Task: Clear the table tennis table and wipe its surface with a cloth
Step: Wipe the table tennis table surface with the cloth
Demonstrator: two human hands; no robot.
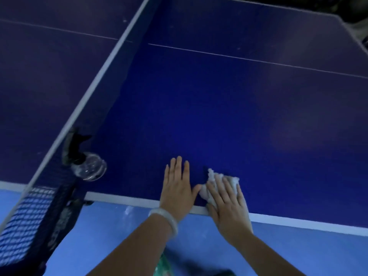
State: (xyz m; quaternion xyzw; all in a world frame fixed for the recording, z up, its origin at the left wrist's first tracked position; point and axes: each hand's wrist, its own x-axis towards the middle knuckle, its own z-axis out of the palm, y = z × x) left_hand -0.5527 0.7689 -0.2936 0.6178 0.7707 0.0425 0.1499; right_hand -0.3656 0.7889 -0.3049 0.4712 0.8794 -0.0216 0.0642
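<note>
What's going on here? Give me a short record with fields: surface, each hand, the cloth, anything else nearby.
surface: blue table tennis table, white edge line
left hand: flat on the table, fingers straight, bracelet on the wrist
right hand: pressing the cloth down near the table's near edge
cloth: white, crumpled, under the right hand
nearby: net at left, clear round object beside its post

Cloth [214, 179] mostly hidden under right hand [229, 204].

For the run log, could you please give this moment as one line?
phase: wiping | right hand: presses cloth | left hand: flat on table
</note>
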